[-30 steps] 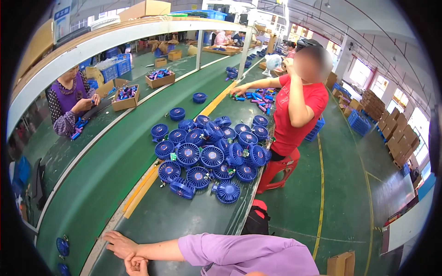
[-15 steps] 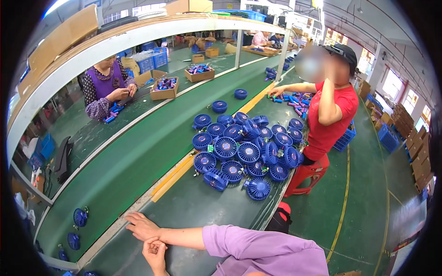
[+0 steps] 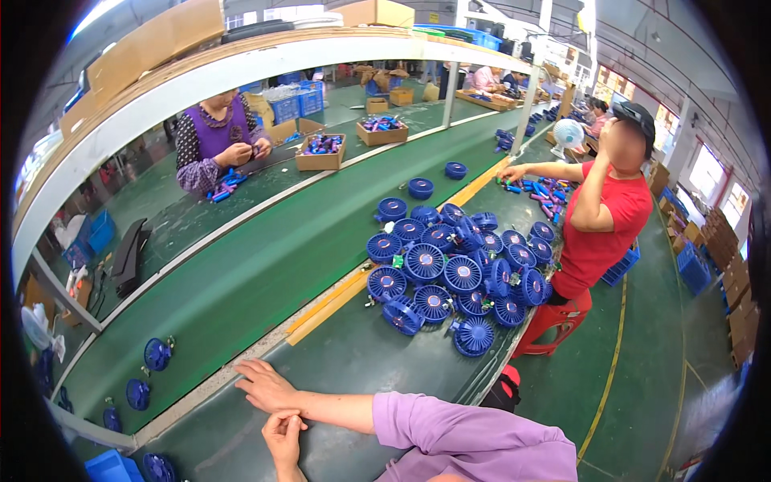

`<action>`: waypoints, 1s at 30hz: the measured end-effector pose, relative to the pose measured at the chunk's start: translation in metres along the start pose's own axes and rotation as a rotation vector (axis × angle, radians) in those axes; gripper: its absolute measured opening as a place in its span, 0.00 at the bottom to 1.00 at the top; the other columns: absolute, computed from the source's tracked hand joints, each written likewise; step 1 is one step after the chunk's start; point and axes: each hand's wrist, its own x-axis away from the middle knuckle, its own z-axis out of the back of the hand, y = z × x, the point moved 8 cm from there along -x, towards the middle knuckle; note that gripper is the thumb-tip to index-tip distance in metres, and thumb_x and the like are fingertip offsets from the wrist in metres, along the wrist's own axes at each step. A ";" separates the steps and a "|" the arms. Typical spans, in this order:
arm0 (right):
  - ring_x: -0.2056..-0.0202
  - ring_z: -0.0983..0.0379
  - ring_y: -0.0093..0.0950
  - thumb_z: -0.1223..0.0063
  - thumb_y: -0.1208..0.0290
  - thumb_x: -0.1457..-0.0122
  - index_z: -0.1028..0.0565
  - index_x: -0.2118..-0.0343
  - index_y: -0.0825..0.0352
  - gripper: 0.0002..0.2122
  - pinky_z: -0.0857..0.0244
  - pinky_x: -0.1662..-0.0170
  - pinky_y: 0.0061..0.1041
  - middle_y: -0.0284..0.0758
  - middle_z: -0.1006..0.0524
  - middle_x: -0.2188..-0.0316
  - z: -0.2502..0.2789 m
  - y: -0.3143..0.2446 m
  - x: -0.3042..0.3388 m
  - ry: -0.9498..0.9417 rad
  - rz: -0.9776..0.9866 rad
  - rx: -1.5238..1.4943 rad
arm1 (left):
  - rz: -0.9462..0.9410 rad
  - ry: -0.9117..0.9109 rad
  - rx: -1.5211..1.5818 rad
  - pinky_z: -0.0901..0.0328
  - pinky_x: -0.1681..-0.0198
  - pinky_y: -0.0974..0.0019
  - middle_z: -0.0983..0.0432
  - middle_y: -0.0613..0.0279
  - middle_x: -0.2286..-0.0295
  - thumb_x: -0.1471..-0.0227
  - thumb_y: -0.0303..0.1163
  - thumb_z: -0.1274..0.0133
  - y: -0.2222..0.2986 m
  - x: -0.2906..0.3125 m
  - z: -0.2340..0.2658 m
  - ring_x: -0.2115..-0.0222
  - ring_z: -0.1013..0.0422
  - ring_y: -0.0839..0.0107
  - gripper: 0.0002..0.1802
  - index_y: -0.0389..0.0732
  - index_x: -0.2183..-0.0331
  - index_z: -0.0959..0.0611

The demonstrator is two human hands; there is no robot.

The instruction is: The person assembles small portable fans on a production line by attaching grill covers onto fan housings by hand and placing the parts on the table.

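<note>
My right arm, in a light purple sleeve, reaches leftward across the dark green worktable [image 3: 345, 353]. At its end my right hand [image 3: 265, 386] rests with fingers spread near the belt-side edge, holding nothing. Below it, my left hand [image 3: 283, 438] has its fingers curled together against my right wrist; I see no object in them. Beyond my forearm lies a heap of round blue fan heads [image 3: 463, 274], several with small green circuit boards attached. Neither hand touches the heap.
A green conveyor belt [image 3: 265, 277] carries scattered blue fan heads [image 3: 158, 353]. A white frame [image 3: 321, 55] arches above. Across the belt, a person in purple handles small parts beside open cartons [image 3: 321, 157]. At right, a person in red [image 3: 610, 209] sits near blue and purple cylinders [image 3: 550, 195].
My view has shifted, so the whole scene sits farther right in the picture, and a white desk fan now shows behind the person in red. My hands keep the same pose.
</note>
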 end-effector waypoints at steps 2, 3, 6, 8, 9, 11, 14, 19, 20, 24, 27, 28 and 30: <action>0.38 0.45 0.44 0.39 0.73 0.53 0.25 0.56 0.67 0.19 0.53 0.35 0.43 0.45 0.35 0.44 0.002 0.001 0.000 -0.004 0.000 0.019 | 0.005 0.003 0.012 0.33 0.71 0.75 0.23 0.61 0.73 0.45 0.20 0.47 -0.001 -0.001 0.001 0.77 0.28 0.78 0.04 0.30 0.65 0.20; 0.38 0.45 0.44 0.39 0.73 0.53 0.25 0.56 0.67 0.19 0.53 0.35 0.43 0.45 0.35 0.44 0.002 0.000 0.000 -0.013 0.007 0.013 | 0.011 -0.007 0.025 0.32 0.70 0.75 0.23 0.61 0.73 0.45 0.18 0.47 -0.002 0.000 0.000 0.76 0.28 0.77 0.05 0.29 0.65 0.20; 0.38 0.45 0.44 0.40 0.73 0.52 0.25 0.55 0.67 0.18 0.52 0.35 0.43 0.46 0.35 0.44 0.002 -0.002 -0.001 -0.022 0.020 0.012 | 0.005 -0.005 0.047 0.32 0.70 0.75 0.23 0.62 0.73 0.45 0.19 0.47 -0.003 0.000 0.000 0.76 0.28 0.77 0.05 0.30 0.65 0.19; 0.39 0.45 0.43 0.41 0.73 0.51 0.26 0.54 0.66 0.18 0.52 0.35 0.43 0.44 0.35 0.44 0.002 -0.001 -0.001 -0.037 0.003 0.044 | 0.006 -0.004 0.058 0.32 0.69 0.75 0.23 0.62 0.73 0.45 0.19 0.47 -0.004 0.000 0.001 0.75 0.28 0.77 0.05 0.30 0.65 0.19; 0.39 0.45 0.43 0.41 0.73 0.51 0.26 0.54 0.66 0.18 0.52 0.35 0.43 0.44 0.35 0.44 0.002 -0.001 -0.001 -0.042 0.007 0.043 | 0.007 -0.019 0.067 0.32 0.69 0.74 0.23 0.62 0.73 0.45 0.19 0.47 -0.004 -0.001 -0.001 0.75 0.27 0.77 0.05 0.30 0.65 0.19; 0.38 0.45 0.43 0.41 0.73 0.51 0.26 0.54 0.66 0.18 0.52 0.35 0.43 0.45 0.35 0.43 0.005 0.001 -0.001 -0.032 0.003 0.049 | 0.005 -0.030 0.080 0.32 0.69 0.74 0.23 0.62 0.73 0.45 0.19 0.47 -0.004 -0.002 -0.003 0.75 0.27 0.77 0.05 0.30 0.65 0.19; 0.38 0.45 0.43 0.41 0.73 0.50 0.26 0.54 0.67 0.19 0.51 0.35 0.43 0.45 0.35 0.43 0.005 0.000 -0.003 -0.033 0.006 0.051 | 0.001 -0.036 0.080 0.32 0.69 0.74 0.23 0.62 0.73 0.45 0.18 0.48 -0.005 -0.003 -0.002 0.75 0.27 0.77 0.05 0.30 0.64 0.19; 0.39 0.44 0.44 0.40 0.71 0.52 0.25 0.55 0.65 0.19 0.50 0.37 0.44 0.45 0.34 0.44 -0.009 -0.006 -0.008 -0.067 0.021 0.046 | 0.073 -0.003 0.050 0.29 0.65 0.72 0.21 0.58 0.70 0.47 0.16 0.46 -0.008 0.004 0.009 0.71 0.24 0.75 0.08 0.31 0.63 0.19; 0.40 0.43 0.45 0.39 0.70 0.53 0.24 0.55 0.64 0.19 0.48 0.38 0.44 0.45 0.34 0.44 -0.016 -0.002 -0.007 -0.066 0.018 0.072 | 0.082 -0.017 0.045 0.27 0.63 0.70 0.20 0.55 0.68 0.49 0.17 0.44 -0.009 0.005 0.010 0.68 0.23 0.73 0.10 0.31 0.62 0.20; 0.44 0.36 0.45 0.38 0.68 0.55 0.22 0.58 0.61 0.18 0.43 0.41 0.45 0.45 0.29 0.47 -0.009 0.009 -0.007 -0.038 0.036 0.131 | 0.084 -0.065 0.091 0.27 0.57 0.68 0.20 0.58 0.64 0.48 0.20 0.42 -0.012 0.001 -0.002 0.63 0.23 0.71 0.12 0.33 0.59 0.19; 0.48 0.31 0.43 0.38 0.69 0.54 0.21 0.59 0.59 0.16 0.38 0.44 0.45 0.39 0.25 0.52 0.007 0.012 -0.014 -0.061 0.030 0.010 | 0.025 -0.171 -0.035 0.29 0.56 0.69 0.20 0.61 0.64 0.46 0.22 0.43 -0.008 -0.001 -0.011 0.63 0.24 0.75 0.13 0.35 0.57 0.19; 0.53 0.26 0.40 0.40 0.71 0.50 0.22 0.57 0.59 0.15 0.33 0.48 0.39 0.38 0.23 0.53 0.017 0.018 -0.020 -0.121 -0.107 -0.258 | 0.065 -0.174 -0.026 0.30 0.56 0.70 0.20 0.62 0.64 0.45 0.23 0.45 -0.007 -0.001 -0.014 0.63 0.24 0.75 0.12 0.35 0.57 0.19; 0.54 0.24 0.25 0.51 0.77 0.40 0.27 0.49 0.68 0.15 0.30 0.51 0.26 0.37 0.22 0.55 0.047 -0.028 -0.035 -0.253 -0.265 -0.752 | 0.068 -0.161 -0.015 0.30 0.57 0.70 0.21 0.63 0.65 0.43 0.25 0.46 -0.009 0.007 -0.007 0.64 0.25 0.76 0.11 0.36 0.58 0.19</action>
